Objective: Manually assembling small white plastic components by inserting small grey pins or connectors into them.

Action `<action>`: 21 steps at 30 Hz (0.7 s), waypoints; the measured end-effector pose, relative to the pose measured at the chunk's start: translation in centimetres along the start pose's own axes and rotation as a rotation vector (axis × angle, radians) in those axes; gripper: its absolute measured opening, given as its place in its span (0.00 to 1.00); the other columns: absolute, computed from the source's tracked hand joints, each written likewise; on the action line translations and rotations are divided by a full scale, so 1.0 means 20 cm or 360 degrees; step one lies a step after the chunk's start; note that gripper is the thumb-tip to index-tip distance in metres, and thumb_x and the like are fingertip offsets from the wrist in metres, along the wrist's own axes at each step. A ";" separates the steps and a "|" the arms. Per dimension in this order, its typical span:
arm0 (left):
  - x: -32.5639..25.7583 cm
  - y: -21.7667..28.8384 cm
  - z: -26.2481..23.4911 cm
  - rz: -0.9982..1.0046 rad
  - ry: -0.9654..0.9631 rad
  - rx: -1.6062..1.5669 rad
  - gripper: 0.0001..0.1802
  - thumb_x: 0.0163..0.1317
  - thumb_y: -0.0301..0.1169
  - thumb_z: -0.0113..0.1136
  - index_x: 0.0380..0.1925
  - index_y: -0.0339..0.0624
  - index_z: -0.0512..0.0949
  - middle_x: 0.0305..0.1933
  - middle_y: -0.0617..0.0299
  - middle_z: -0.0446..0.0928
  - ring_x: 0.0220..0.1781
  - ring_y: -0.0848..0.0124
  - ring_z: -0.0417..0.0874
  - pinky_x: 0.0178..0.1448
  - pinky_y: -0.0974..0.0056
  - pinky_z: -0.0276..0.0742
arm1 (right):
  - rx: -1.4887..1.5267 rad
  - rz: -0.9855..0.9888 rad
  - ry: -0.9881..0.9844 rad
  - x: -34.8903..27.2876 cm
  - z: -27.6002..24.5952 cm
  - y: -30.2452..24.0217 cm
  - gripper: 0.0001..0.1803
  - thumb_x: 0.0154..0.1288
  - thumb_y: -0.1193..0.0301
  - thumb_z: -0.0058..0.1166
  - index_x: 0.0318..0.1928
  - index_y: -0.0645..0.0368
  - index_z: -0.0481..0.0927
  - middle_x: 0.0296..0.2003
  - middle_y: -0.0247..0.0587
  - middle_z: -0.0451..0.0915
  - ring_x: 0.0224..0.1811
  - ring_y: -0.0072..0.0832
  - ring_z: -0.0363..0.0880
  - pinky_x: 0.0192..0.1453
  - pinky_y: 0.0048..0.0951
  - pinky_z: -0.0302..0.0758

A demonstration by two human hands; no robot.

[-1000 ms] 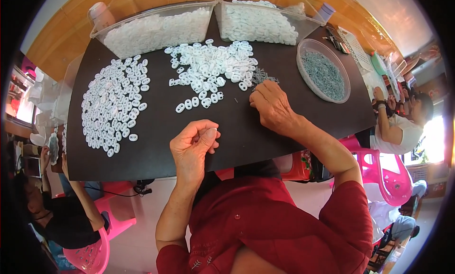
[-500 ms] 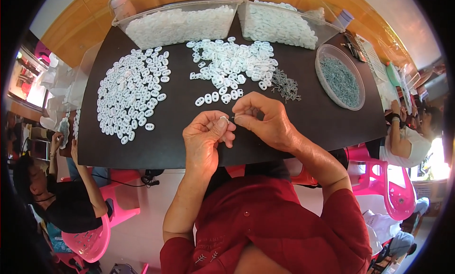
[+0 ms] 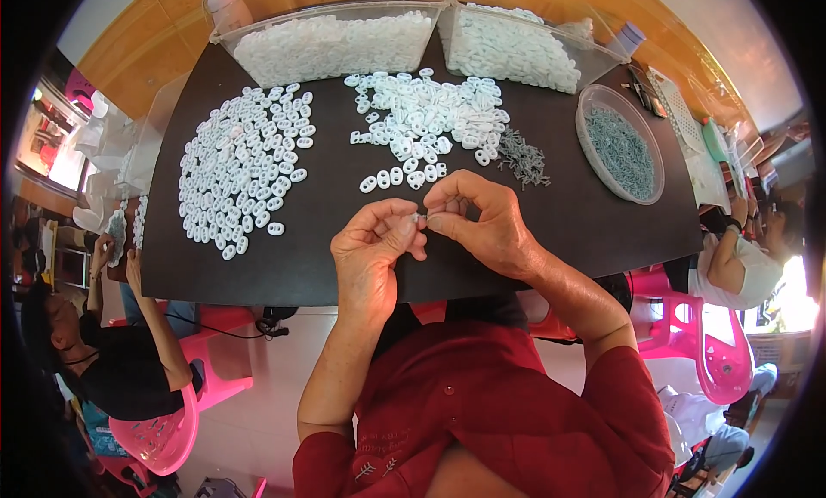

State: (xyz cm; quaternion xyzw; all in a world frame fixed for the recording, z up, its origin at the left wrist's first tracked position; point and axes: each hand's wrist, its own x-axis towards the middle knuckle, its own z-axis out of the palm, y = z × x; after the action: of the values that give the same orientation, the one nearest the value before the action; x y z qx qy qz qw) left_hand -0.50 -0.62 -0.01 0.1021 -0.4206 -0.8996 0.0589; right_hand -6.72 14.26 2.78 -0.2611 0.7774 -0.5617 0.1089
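You wear a dark red, short-sleeved shirt (image 3: 499, 412) with small matching buttons running down its front and a little pale embroidered motif low on the chest, beside some pale stitching too small to make out. Its sleeves end above your elbows, so both forearms are bare all the way down. Your left hand (image 3: 374, 253) and right hand (image 3: 486, 222) are bare as well, with no glove, ring, watch or band showing on either.
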 end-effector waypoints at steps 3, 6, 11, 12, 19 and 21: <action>0.00 -0.01 0.01 0.0076 0.0041 0.0077 0.09 0.58 0.22 0.60 0.39 0.30 0.77 0.30 0.54 0.79 0.24 0.71 0.77 0.28 0.70 0.73 | 0.0013 -0.0005 0.0004 0.00 0.00 -0.01 0.08 0.55 0.79 0.58 0.37 0.62 0.77 0.28 0.29 0.74 0.31 0.14 0.69 0.36 0.18 0.68; -0.01 -0.02 0.00 0.0051 0.0024 0.0093 0.09 0.56 0.21 0.61 0.38 0.29 0.77 0.29 0.56 0.79 0.24 0.73 0.76 0.27 0.71 0.72 | 0.0006 0.0009 -0.0029 0.00 0.00 -0.02 0.08 0.55 0.79 0.59 0.37 0.62 0.77 0.29 0.29 0.74 0.31 0.14 0.69 0.36 0.18 0.68; -0.02 -0.02 -0.01 0.0046 0.0018 0.0229 0.07 0.57 0.22 0.61 0.35 0.31 0.78 0.28 0.58 0.78 0.24 0.76 0.75 0.26 0.74 0.69 | 0.0040 0.0024 -0.0093 0.00 -0.01 -0.03 0.08 0.55 0.79 0.58 0.37 0.63 0.77 0.28 0.30 0.75 0.29 0.14 0.68 0.34 0.18 0.68; -0.02 -0.02 -0.01 0.0045 0.0019 0.0228 0.07 0.57 0.22 0.61 0.35 0.31 0.78 0.28 0.58 0.78 0.24 0.76 0.75 0.26 0.74 0.69 | 0.0039 0.0025 -0.0094 0.00 -0.01 -0.04 0.08 0.55 0.79 0.58 0.37 0.63 0.77 0.28 0.30 0.75 0.29 0.14 0.68 0.34 0.18 0.68; -0.03 -0.01 0.00 0.0071 0.0034 0.0403 0.05 0.58 0.24 0.60 0.34 0.33 0.79 0.27 0.61 0.78 0.24 0.78 0.74 0.27 0.76 0.67 | -0.0043 -0.0039 -0.0091 0.01 0.01 -0.04 0.05 0.54 0.80 0.57 0.32 0.63 0.76 0.25 0.32 0.74 0.26 0.15 0.69 0.29 0.20 0.69; -0.03 -0.01 -0.01 0.0063 0.0044 0.0452 0.05 0.58 0.24 0.60 0.34 0.34 0.79 0.27 0.62 0.78 0.24 0.79 0.73 0.27 0.77 0.67 | -0.0036 -0.0038 -0.0095 0.01 0.01 -0.04 0.05 0.53 0.81 0.57 0.32 0.63 0.76 0.26 0.32 0.74 0.26 0.16 0.70 0.29 0.20 0.69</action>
State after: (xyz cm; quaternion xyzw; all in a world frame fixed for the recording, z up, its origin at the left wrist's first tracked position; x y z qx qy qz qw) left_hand 0.12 -0.50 -0.10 0.1135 -0.5448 -0.8281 0.0673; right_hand -6.67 13.85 3.52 -0.2882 0.7770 -0.5461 0.1225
